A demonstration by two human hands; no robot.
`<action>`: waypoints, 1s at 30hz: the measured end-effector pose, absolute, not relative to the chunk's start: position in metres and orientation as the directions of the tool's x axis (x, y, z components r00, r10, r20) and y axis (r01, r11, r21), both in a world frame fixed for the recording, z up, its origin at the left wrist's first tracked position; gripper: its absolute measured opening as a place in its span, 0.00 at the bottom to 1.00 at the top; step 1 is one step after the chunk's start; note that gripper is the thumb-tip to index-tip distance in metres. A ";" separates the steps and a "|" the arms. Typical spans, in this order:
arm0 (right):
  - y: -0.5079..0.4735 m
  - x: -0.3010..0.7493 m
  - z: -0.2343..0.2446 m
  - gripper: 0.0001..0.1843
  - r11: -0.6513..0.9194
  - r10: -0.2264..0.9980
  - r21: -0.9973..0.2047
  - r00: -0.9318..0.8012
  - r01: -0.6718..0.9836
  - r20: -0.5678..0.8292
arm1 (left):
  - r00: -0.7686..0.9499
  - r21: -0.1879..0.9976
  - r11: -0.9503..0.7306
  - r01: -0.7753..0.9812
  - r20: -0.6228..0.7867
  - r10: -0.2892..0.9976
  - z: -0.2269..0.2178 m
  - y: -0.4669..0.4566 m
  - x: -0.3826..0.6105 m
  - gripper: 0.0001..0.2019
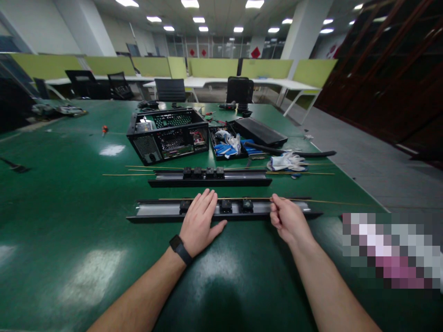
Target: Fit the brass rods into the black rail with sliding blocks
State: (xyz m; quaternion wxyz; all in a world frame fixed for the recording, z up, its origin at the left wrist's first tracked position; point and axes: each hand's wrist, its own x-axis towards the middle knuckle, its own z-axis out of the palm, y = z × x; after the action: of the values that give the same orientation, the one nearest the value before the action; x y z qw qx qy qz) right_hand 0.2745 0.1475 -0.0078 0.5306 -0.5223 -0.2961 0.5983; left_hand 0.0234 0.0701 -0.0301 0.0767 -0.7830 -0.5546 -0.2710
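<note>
A long black channel rail (pixel 249 218) with a pale inside lies crosswise on the green table in front of me. Small black blocks (pixel 226 205) sit along it. My left hand (pixel 201 216) rests over the rail with fingers stretched out, partly hiding the blocks under it. With a pinch, my right hand (pixel 288 216) holds a thin brass-coloured rod (pixel 332 201) near the rail's right part. The rod runs along the rail's far side and sticks out past its right end. Just beyond lies a second black rail (pixel 207 183) with several similar blocks and thin rods about it.
An open black computer case (pixel 166 133) stands farther back. Beside it are a black tray (pixel 221 156) with blue-and-white gloves, a flat black panel (pixel 259 132) and a black tube (pixel 294 152). White gloves (pixel 287 161) lie at right. A pixelated patch covers the lower right.
</note>
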 end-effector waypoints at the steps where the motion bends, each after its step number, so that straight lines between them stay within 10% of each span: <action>1: 0.148 0.275 -0.008 0.13 -0.260 0.943 -0.907 0.114 -0.332 -0.312 | 0.235 0.181 -0.372 0.911 0.513 0.826 -0.030 0.070 0.023 0.36; 30: 0.149 0.275 -0.006 0.14 -0.265 0.944 -0.910 0.104 -0.319 -0.312 | 0.219 0.183 -0.363 0.914 0.530 0.819 -0.030 0.069 0.024 0.35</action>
State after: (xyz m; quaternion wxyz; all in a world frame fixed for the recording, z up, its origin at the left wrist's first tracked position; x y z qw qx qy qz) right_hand 0.2749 0.1486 -0.0062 0.5274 -0.5232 -0.2987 0.5991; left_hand 0.0243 0.0687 -0.0296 0.0841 -0.7762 -0.5580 -0.2810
